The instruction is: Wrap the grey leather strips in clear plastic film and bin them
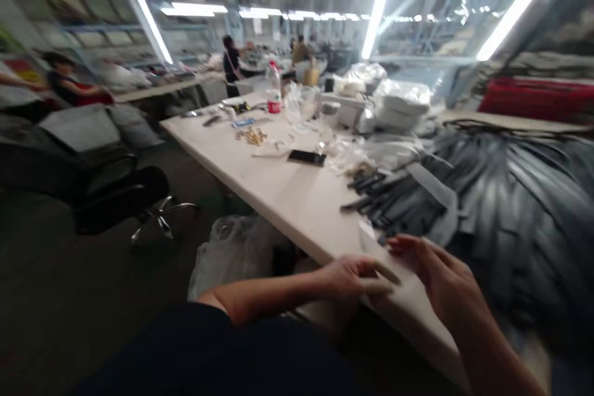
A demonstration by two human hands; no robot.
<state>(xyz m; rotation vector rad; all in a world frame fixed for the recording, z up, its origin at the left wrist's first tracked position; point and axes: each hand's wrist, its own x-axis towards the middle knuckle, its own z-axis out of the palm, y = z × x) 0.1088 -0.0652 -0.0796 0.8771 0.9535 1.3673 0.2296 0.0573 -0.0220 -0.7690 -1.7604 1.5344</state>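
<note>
My left hand [355, 278] rests at the near edge of the white table [297, 198], its fingers curled together; whether they pinch anything is lost in blur. My right hand [439, 275] hovers just right of it, fingers stretched out and apart, holding nothing. Both hands sit close together over the table edge. Just beyond them lies a big heap of dark grey strips [501, 198], which spreads over the right side of the table. A few loose strips [375, 189] stick out at its left.
A black phone [307, 158], small brass pieces [253, 135], a water bottle [273, 90] and clear plastic bags [394, 99] lie farther along the table. A black swivel chair [106, 189] stands at the left, a plastic bag [232, 250] on the floor. Other people work at far tables.
</note>
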